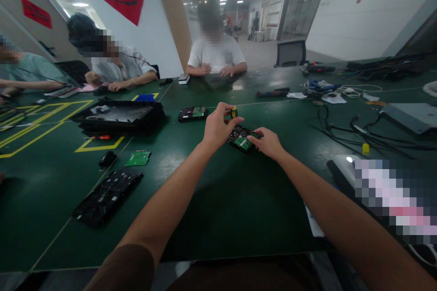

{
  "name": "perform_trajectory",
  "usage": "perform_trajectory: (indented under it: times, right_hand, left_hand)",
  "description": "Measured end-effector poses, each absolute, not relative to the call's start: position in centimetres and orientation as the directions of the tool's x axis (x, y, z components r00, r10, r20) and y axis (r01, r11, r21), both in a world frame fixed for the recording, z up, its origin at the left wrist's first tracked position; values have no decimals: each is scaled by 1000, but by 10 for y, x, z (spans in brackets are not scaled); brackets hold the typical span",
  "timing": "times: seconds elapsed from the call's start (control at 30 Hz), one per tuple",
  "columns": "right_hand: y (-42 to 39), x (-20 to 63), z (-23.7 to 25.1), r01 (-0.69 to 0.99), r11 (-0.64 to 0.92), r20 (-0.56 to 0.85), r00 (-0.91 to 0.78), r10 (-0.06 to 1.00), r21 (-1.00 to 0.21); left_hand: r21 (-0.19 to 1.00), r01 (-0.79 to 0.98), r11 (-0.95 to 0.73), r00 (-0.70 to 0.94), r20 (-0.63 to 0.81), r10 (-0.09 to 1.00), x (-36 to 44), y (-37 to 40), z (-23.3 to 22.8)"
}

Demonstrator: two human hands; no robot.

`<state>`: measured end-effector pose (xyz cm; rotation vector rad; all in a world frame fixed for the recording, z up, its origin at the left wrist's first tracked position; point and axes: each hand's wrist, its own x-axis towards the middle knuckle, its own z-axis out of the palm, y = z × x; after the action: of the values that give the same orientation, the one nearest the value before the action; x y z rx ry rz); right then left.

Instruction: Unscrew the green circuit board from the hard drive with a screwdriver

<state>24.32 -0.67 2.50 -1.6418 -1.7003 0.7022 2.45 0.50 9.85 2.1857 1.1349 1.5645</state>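
Note:
My left hand (220,125) is closed around the yellow and black handle of a screwdriver (234,112), held upright over a hard drive (241,138). The screwdriver's tip is hidden, so I cannot tell whether it touches the drive. The hard drive lies on the green table with its green circuit board facing up. At its right edge, my right hand (268,142) grips it between thumb and fingers. Farther left lies another hard drive (192,113), also board side up. A loose green circuit board (138,158) and a black drive-like casing (107,196) rest nearer on the left.
A black tray (118,116) stands at the left, with a red screwdriver (102,137) before it. Cables (344,122) and a grey metal box (409,116) occupy the right. Several people sit across the table, including a person in a white shirt (216,52).

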Motion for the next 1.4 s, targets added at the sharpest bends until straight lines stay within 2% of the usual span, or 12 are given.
perform_trajectory:
  times: [0.13,0.4,0.53,0.9,1.0,1.1,1.27,1.4]
  right_hand:
    - [-7,244,25,634,76,98,0,995,-769]
    - [-5,243,24,643,66,100,16,995,-763]
    - [-6,242,24,650,41,86,37,996,-759]
    - [-5,243,23,610,63,88,11,996,-790]
    - [-6,244,23,609,70,91,4,996,-790]
    - [-6,244,23,615,70,92,5,996,-786]
    - [-3,244,20,626,63,96,20,995,-778]
    - [-2,245,18,629,63,95,16,995,-775]
  left_hand:
    - [616,439,-654,108,687,719,23,7,98]
    - [437,554,-708,204,754,625,17,5,105]
    - [409,548,-730,222,771,598,16,6,104]
    - [666,335,-667,125,670,732,24,10,92]
    - [692,305,-655,119,654,747,24,11,90]
    - [636,375,-674,155,674,722,21,10,94]
    - [447,560,-698,193,749,634,15,8,103]
    - [413,629,-659,185,743,643,14,8,102]
